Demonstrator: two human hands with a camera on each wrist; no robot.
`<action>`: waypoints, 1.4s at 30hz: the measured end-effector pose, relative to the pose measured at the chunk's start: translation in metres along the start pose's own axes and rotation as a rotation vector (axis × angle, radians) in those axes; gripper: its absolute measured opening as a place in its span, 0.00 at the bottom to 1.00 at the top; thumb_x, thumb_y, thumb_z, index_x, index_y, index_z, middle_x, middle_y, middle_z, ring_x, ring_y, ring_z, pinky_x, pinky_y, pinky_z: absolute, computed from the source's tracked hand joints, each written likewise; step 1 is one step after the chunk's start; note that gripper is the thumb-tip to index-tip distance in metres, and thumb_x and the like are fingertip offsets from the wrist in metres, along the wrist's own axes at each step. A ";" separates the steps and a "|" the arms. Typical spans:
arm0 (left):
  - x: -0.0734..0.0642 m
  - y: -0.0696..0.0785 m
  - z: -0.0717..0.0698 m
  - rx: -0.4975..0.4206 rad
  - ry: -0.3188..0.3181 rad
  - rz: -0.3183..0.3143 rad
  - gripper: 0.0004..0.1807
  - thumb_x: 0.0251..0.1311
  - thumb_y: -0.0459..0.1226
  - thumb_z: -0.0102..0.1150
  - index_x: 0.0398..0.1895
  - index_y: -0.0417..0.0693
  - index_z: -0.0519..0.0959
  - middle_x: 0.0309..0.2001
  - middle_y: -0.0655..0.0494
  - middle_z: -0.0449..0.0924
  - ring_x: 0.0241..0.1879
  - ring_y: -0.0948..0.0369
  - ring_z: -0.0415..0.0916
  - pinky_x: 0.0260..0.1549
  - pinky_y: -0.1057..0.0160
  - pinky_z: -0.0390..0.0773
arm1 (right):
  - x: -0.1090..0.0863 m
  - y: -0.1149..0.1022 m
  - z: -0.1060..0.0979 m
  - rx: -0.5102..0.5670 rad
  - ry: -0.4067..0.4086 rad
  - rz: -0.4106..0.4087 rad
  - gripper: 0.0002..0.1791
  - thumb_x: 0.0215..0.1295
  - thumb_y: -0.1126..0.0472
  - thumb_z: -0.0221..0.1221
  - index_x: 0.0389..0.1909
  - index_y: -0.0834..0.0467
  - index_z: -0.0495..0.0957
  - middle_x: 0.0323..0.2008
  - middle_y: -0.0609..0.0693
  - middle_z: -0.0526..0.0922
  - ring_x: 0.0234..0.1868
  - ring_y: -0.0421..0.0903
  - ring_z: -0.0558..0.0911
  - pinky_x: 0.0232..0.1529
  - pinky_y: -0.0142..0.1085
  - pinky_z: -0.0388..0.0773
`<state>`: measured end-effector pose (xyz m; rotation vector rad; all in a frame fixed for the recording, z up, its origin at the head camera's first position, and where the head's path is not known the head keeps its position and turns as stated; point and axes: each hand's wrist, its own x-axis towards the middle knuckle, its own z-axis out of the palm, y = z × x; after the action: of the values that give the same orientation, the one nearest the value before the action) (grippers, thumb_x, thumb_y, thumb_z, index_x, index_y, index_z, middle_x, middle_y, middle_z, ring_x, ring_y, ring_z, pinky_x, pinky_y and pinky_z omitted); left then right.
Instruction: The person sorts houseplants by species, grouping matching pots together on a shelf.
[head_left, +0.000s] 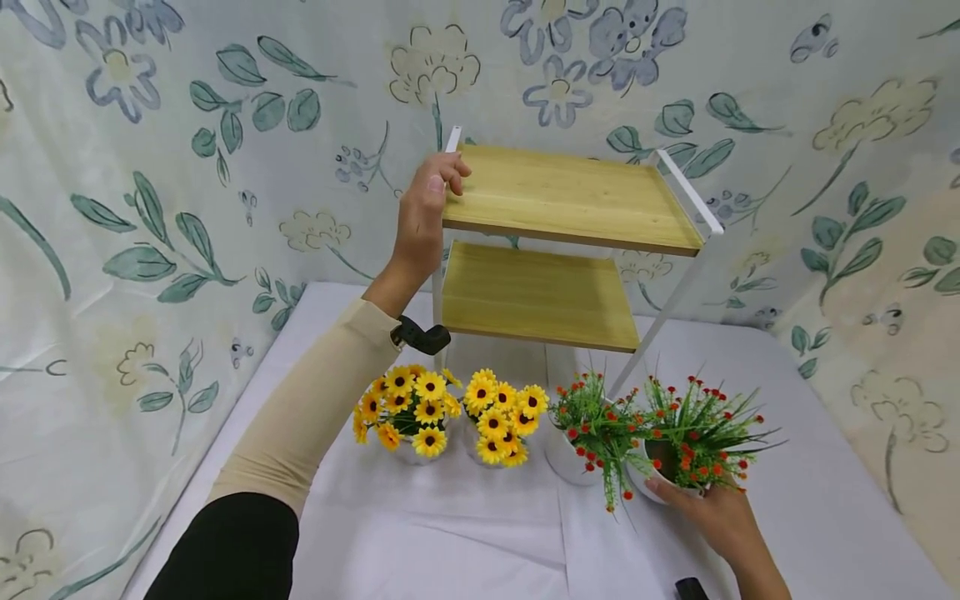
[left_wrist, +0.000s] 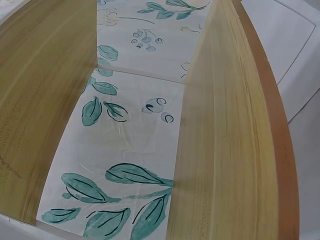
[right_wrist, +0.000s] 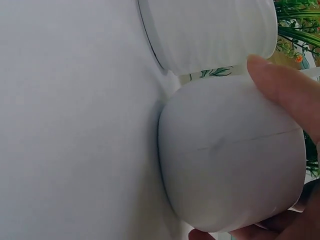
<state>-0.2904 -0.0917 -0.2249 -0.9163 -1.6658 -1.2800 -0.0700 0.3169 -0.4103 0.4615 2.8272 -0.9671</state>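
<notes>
Counting clock hours round the middle of the head view: spreading a floral backdrop from nine o'clock over twelve to three, with a white cloth lying beneath from eight to four. Wearing a black sleeve and a beige sleeve at eight o'clock, with a dark wrist device strapped on. Showing a first bunch of sunflowers at seven o'clock, just below that device. Gripping the left end of a two-board shelf at eleven o'clock with the left hand, bending the fingers over the top board's edge. Facing both boards in the left wrist view, with floral cloth running between. Showing a second bunch of sunflowers at six o'clock, just beside the first. Standing a red-flowered plant in a white pot between four and five o'clock, near the shelf's front right leg. Grasping the rightmost pot, also white, at four o'clock with the right hand, pressing the thumb to one side and the fingers to the opposite side, beneath grassy red blooms, just beside the neighbouring pot.
</notes>
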 end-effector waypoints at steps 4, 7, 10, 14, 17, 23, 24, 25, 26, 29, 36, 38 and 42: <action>-0.001 0.002 0.000 0.002 0.004 -0.009 0.21 0.66 0.42 0.24 0.33 0.38 0.68 0.48 0.42 0.75 0.62 0.55 0.66 0.67 0.63 0.58 | 0.000 0.001 0.001 -0.010 0.058 -0.040 0.65 0.47 0.34 0.67 0.76 0.59 0.41 0.69 0.70 0.58 0.65 0.72 0.60 0.59 0.65 0.62; -0.001 0.004 0.000 0.000 0.008 -0.025 0.21 0.66 0.41 0.25 0.33 0.37 0.68 0.48 0.41 0.75 0.63 0.54 0.65 0.67 0.63 0.58 | -0.001 0.002 0.001 -0.020 0.090 -0.057 0.63 0.46 0.35 0.68 0.75 0.60 0.46 0.68 0.69 0.61 0.64 0.72 0.63 0.57 0.64 0.63; -0.002 0.007 -0.001 0.000 0.006 -0.044 0.20 0.66 0.39 0.25 0.33 0.34 0.67 0.48 0.39 0.74 0.63 0.52 0.65 0.67 0.63 0.57 | -0.003 0.002 -0.001 -0.020 0.110 -0.045 0.63 0.45 0.35 0.69 0.74 0.61 0.48 0.67 0.68 0.63 0.64 0.71 0.63 0.57 0.63 0.64; 0.000 0.021 -0.004 0.003 0.004 -0.062 0.19 0.66 0.37 0.25 0.33 0.32 0.66 0.49 0.36 0.73 0.64 0.49 0.64 0.68 0.63 0.56 | -0.004 0.000 -0.005 -0.007 0.138 -0.040 0.62 0.45 0.35 0.69 0.74 0.63 0.49 0.67 0.68 0.63 0.64 0.69 0.64 0.57 0.62 0.64; 0.000 0.031 -0.007 0.004 0.013 -0.088 0.19 0.65 0.37 0.25 0.33 0.31 0.66 0.48 0.35 0.73 0.64 0.51 0.64 0.68 0.64 0.56 | -0.007 -0.001 -0.009 0.009 0.162 -0.062 0.61 0.46 0.36 0.69 0.74 0.61 0.49 0.67 0.67 0.63 0.64 0.69 0.63 0.55 0.64 0.64; -0.003 0.036 -0.005 -0.025 0.013 -0.096 0.19 0.64 0.37 0.25 0.33 0.30 0.66 0.48 0.34 0.72 0.64 0.49 0.63 0.67 0.63 0.57 | -0.017 0.002 -0.025 0.052 0.213 -0.092 0.60 0.49 0.40 0.69 0.76 0.54 0.44 0.69 0.66 0.60 0.66 0.68 0.62 0.54 0.67 0.62; -0.003 0.036 -0.004 -0.025 0.013 -0.090 0.19 0.64 0.37 0.25 0.33 0.30 0.66 0.48 0.34 0.72 0.64 0.48 0.63 0.67 0.63 0.57 | -0.017 0.002 -0.028 0.076 0.231 -0.113 0.60 0.49 0.42 0.70 0.77 0.53 0.44 0.70 0.64 0.60 0.67 0.67 0.61 0.56 0.67 0.60; -0.003 0.037 -0.002 -0.020 0.012 -0.087 0.19 0.64 0.37 0.25 0.33 0.31 0.66 0.48 0.34 0.72 0.64 0.48 0.63 0.67 0.63 0.57 | -0.018 0.001 -0.031 0.108 0.249 -0.139 0.60 0.48 0.44 0.71 0.77 0.51 0.44 0.70 0.63 0.60 0.68 0.64 0.60 0.59 0.66 0.59; -0.002 0.036 -0.001 -0.016 0.012 -0.083 0.19 0.64 0.37 0.25 0.33 0.31 0.66 0.49 0.34 0.72 0.64 0.47 0.63 0.67 0.63 0.57 | -0.018 0.000 -0.033 0.122 0.267 -0.165 0.59 0.49 0.45 0.72 0.76 0.49 0.46 0.70 0.61 0.60 0.69 0.62 0.60 0.60 0.65 0.58; -0.002 0.036 -0.001 -0.008 0.019 -0.076 0.19 0.64 0.37 0.26 0.33 0.31 0.67 0.49 0.35 0.73 0.64 0.46 0.63 0.67 0.63 0.57 | -0.020 -0.005 -0.037 0.164 0.311 -0.241 0.57 0.47 0.50 0.73 0.76 0.41 0.48 0.71 0.52 0.60 0.71 0.50 0.58 0.67 0.59 0.54; 0.000 0.036 -0.003 -0.021 -0.011 -0.061 0.19 0.65 0.36 0.25 0.35 0.30 0.67 0.50 0.34 0.72 0.64 0.48 0.63 0.68 0.63 0.56 | -0.026 -0.020 -0.057 0.181 0.361 -0.363 0.58 0.48 0.56 0.73 0.75 0.34 0.46 0.73 0.36 0.54 0.71 0.32 0.52 0.72 0.45 0.45; 0.001 0.036 -0.004 -0.016 -0.021 -0.070 0.20 0.65 0.36 0.24 0.35 0.30 0.67 0.50 0.35 0.72 0.65 0.49 0.62 0.68 0.64 0.55 | -0.029 -0.024 -0.062 0.175 0.368 -0.369 0.57 0.48 0.57 0.73 0.74 0.34 0.48 0.71 0.35 0.58 0.68 0.28 0.57 0.69 0.34 0.52; 0.000 0.039 -0.006 -0.021 -0.035 -0.100 0.20 0.65 0.36 0.25 0.36 0.29 0.68 0.51 0.35 0.72 0.66 0.51 0.61 0.69 0.65 0.53 | -0.038 -0.037 -0.070 0.219 0.370 -0.380 0.54 0.49 0.63 0.72 0.73 0.37 0.53 0.66 0.38 0.67 0.54 0.25 0.69 0.49 0.18 0.68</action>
<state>-0.2545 -0.0890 -0.2100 -0.8821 -1.7478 -1.3579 -0.0472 0.3231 -0.3263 0.1296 3.2311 -1.4012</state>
